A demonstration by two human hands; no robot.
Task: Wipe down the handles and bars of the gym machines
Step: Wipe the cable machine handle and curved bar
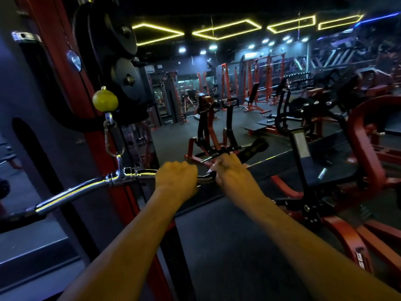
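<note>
A chrome lat pulldown bar (76,192) hangs level in front of me from a carabiner (112,137) under a yellow ball stopper (105,101). My left hand (175,175) grips the bar just right of its centre, fingers curled over it. My right hand (230,170) holds the bar farther right, near the black rubber grip (256,147) at its end. A small pale edge, perhaps a cloth, shows between the two hands; I cannot tell what it is. The bar's left end runs down and out of view.
The red upright (95,135) of the cable machine and its black pulleys (128,79) stand close at the left. A black padded seat (325,168) on a red frame is at the right. Other red machines and benches fill the dim gym floor beyond.
</note>
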